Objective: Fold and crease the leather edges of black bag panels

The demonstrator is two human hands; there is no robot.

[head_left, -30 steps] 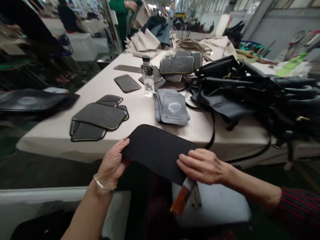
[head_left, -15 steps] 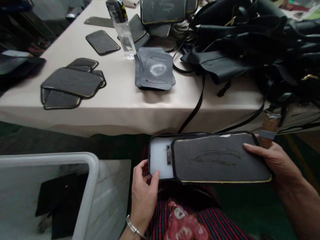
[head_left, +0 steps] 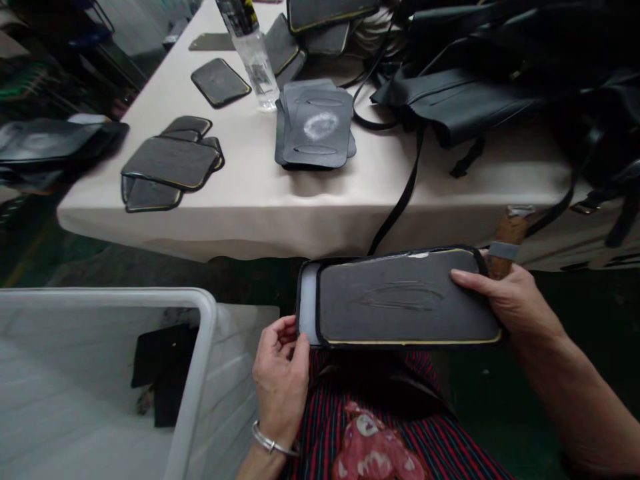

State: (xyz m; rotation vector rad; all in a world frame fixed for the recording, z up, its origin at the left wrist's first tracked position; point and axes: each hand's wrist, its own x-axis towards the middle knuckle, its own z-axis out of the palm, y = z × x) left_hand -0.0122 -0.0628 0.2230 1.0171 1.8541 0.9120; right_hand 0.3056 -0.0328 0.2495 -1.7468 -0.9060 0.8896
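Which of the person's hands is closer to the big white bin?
Left. The left hand is just to the bin's right, pinching a pale board's edge; the right hand is farther right, gripping the far end of a dark panel.

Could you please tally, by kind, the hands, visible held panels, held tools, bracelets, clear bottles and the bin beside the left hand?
Hands: 2 (left hand, right hand)
Dark grey panel: 1
Brown-handled tool: 1
Bracelet: 1
Clear bottle: 1
White bin: 1
Total: 7
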